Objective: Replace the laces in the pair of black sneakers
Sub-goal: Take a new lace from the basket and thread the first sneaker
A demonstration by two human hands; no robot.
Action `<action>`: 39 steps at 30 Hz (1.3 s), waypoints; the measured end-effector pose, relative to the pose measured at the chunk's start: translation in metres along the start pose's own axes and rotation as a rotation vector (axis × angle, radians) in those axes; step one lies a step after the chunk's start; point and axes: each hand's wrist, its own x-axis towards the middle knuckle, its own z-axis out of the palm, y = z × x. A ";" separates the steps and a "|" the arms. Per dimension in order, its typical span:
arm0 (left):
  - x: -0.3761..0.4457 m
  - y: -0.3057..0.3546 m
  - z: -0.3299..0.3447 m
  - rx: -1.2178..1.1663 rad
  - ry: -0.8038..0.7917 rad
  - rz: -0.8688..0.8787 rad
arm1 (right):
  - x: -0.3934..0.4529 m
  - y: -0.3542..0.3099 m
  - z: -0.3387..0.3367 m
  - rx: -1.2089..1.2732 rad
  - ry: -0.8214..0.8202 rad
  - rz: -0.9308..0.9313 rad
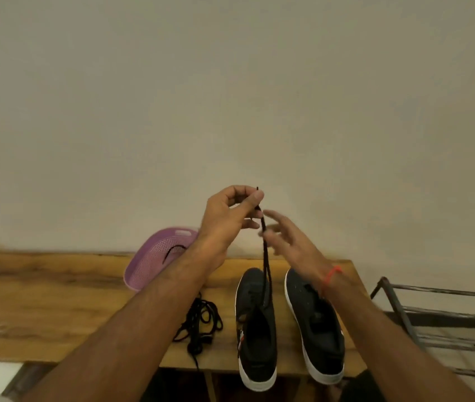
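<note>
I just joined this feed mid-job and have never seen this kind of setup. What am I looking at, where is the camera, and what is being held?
There is no machine here: these are a person's two bare arms. The single picture comes from a wide-angle camera worn on the head, looking forward and down. The left hand pinches the ends of a black lace, pulled up taut from the left sneaker. The right hand is open beside the lace, blurred, its fingers straight. On the wooden table stand both black sneakers, the right sneaker alongside. A loose pile of black laces lies left of them, and a purple basket behind. A metal rack stands at the right.
</note>
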 end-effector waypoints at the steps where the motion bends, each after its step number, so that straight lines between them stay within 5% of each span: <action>1: 0.003 -0.003 0.003 -0.016 -0.005 0.009 | -0.005 0.018 0.008 -0.085 -0.090 0.019; 3: 0.008 -0.009 0.011 -0.021 -0.018 0.016 | -0.010 0.044 0.024 -0.180 -0.178 0.025; 7: 0.023 -0.032 0.006 0.038 0.088 0.012 | -0.007 0.068 0.039 -0.078 -0.052 0.033; 11: 0.037 -0.075 -0.032 0.385 0.235 -0.021 | 0.001 0.093 0.036 0.157 -0.007 0.187; 16: 0.019 -0.149 -0.070 0.530 0.001 -0.390 | 0.015 0.131 0.039 0.626 0.226 0.401; 21: -0.001 -0.164 -0.071 0.504 -0.362 -0.679 | 0.028 0.150 0.040 0.597 0.316 0.413; 26: -0.006 -0.160 -0.057 0.501 -0.519 -0.646 | 0.024 0.154 0.044 0.630 0.268 0.425; 35: -0.020 -0.172 -0.037 0.335 -0.440 -0.690 | 0.014 0.137 0.048 0.602 0.205 0.354; 39: -0.019 -0.162 -0.042 0.236 -0.594 -0.733 | 0.013 0.130 0.046 0.669 0.148 0.272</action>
